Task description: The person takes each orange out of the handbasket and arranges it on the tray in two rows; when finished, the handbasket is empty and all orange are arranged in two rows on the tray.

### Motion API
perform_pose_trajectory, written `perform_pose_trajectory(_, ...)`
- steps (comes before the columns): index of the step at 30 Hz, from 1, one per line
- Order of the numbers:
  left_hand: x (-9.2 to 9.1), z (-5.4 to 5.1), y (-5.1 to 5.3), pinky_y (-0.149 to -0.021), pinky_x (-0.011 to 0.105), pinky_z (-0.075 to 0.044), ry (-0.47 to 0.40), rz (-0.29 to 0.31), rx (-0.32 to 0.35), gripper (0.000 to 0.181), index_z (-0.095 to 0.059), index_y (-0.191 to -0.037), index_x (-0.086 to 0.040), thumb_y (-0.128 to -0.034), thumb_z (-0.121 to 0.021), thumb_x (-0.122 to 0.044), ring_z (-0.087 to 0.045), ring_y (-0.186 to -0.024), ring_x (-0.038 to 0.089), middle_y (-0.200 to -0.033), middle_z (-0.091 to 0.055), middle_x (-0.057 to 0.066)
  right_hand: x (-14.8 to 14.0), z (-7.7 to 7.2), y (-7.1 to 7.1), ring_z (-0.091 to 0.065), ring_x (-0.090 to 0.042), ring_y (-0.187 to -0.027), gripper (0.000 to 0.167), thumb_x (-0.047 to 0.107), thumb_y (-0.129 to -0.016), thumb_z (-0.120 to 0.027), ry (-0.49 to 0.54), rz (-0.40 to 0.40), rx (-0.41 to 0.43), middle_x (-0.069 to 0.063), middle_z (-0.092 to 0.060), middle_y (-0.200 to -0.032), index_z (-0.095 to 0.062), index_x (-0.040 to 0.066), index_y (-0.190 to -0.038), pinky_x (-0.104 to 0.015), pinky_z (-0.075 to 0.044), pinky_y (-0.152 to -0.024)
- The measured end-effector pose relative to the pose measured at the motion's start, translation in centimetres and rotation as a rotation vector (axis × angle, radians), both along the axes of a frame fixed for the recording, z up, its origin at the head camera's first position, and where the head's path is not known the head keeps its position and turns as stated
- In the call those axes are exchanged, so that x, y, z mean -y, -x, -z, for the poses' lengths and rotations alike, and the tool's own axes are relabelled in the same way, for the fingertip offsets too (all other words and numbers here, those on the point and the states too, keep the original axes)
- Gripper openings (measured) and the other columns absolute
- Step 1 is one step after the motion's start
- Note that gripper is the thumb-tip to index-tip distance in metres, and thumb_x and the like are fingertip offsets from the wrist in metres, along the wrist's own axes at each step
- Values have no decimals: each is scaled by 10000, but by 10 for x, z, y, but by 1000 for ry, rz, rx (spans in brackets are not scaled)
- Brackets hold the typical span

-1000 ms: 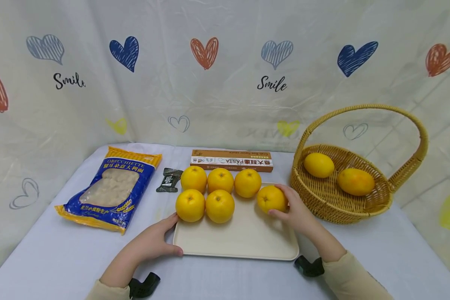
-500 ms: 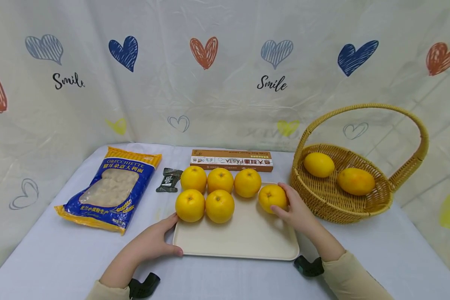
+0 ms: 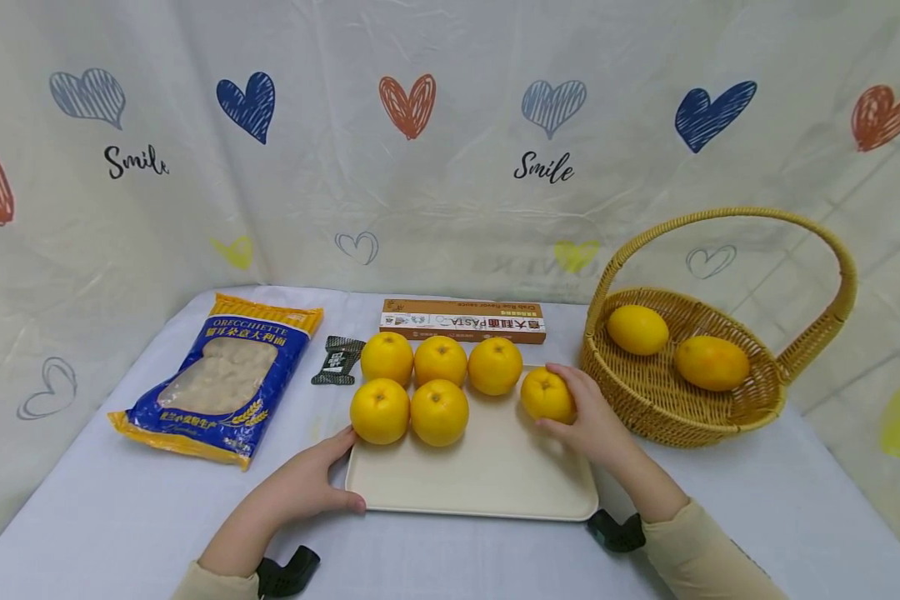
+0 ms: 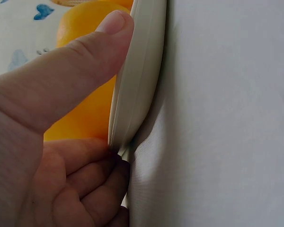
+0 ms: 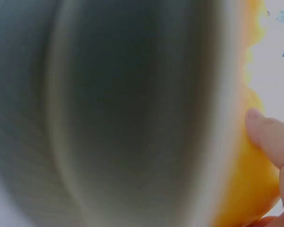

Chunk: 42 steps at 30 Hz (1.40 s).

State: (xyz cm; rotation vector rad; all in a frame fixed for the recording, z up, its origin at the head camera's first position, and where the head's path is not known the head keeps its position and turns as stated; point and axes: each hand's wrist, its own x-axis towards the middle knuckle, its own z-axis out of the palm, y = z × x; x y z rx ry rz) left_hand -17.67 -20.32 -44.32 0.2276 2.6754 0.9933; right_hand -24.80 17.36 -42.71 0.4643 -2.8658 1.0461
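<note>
A cream tray [image 3: 480,479] carries several oranges [image 3: 440,412] grouped at its left and back. At its front left corner my left hand [image 3: 307,483] holds the tray, thumb at the front rim and fingers along the left side. The left wrist view shows that thumb against the tray rim [image 4: 142,71], with curled fingers below. Towards the back right of the tray, my right hand [image 3: 600,425] grips a single orange [image 3: 546,395], thumb in front and fingers behind. In the right wrist view a large blurred dark shape hides much, and part of the orange [image 5: 255,179] shows beside the thumb.
A wicker basket [image 3: 645,421] with a tall handle stands at the right, with a lemon [image 3: 637,330] and a mango-like fruit [image 3: 711,363] inside. A pasta box [image 3: 462,322] lies behind the tray. To the left are a small black packet [image 3: 337,360] and a blue pasta bag [image 3: 225,375].
The orange in my right hand has shifted slightly to the right, away from its neighbours, and my right fingers have changed their hold a little. The left hand and tray stay still.
</note>
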Motion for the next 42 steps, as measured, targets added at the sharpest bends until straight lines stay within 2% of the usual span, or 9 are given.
perform_pose_trajectory(4,0,1,0,-1086,507,-266,-1,4,-4,1040,-329,-1411,-98,-562,-804,-465,-320,-1332,317,-1463,-331,87,0,-3,2,-389,-358,-1213,739,239,-745,-736,-4,46,-13,-200,-363,-1371,-354,72,-1355,-567,-339,-996)
perform_pose_trajectory(8,1,2,0,-1087,506,-265,7,2,-2,1043,-326,-1414,-107,-561,-800,-476,-319,-1332,318,-1463,-332,84,2,-6,6,-391,-349,-1218,744,243,-755,-726,20,55,-11,-202,-371,-1373,-343,39,-1359,-548,-343,-1004)
perform_pose_trajectory(14,1,3,-1,-1087,506,-266,1,6,-10,1037,-324,-1416,-120,-566,-798,-476,-321,-1332,314,-1463,-333,78,6,-10,14,-432,-340,-1172,750,257,-782,-699,76,74,46,-205,-384,-1360,-299,25,-1372,-521,-386,-970)
perform_pose_trajectory(19,2,3,-1,-1086,503,-268,9,6,-10,1036,-330,-1412,-105,-565,-798,-475,-320,-1332,317,-1463,-332,83,4,-8,19,-440,-363,-1167,759,251,-795,-689,91,82,78,-231,-385,-1351,-267,16,-1381,-527,-388,-964)
perform_pose_trajectory(26,2,1,-1,-1086,507,-267,5,9,-12,1040,-321,-1416,-109,-566,-798,-475,-318,-1332,320,-1463,-331,88,1,-4,27,-389,-388,-1211,792,242,-844,-636,122,77,125,-258,-286,-1402,-147,19,-1426,-547,-346,-1002)
perform_pose_trajectory(35,2,2,1,-1086,507,-267,10,16,-29,1042,-319,-1418,-120,-564,-792,-484,-320,-1330,322,-1463,-331,86,-1,-8,32,-192,-403,-1351,875,269,-838,-642,110,78,109,-245,-142,-1486,-72,-3,-1444,-561,-205,-1091)
perform_pose_trajectory(42,2,4,1,-1091,505,-259,4,13,-16,1052,-314,-1421,-125,-560,-791,-497,-314,-1335,318,-1465,-327,83,-4,-4,28,-185,-414,-1351,880,273,-838,-642,98,82,116,-252,-141,-1486,-69,-15,-1441,-566,-214,-1083)
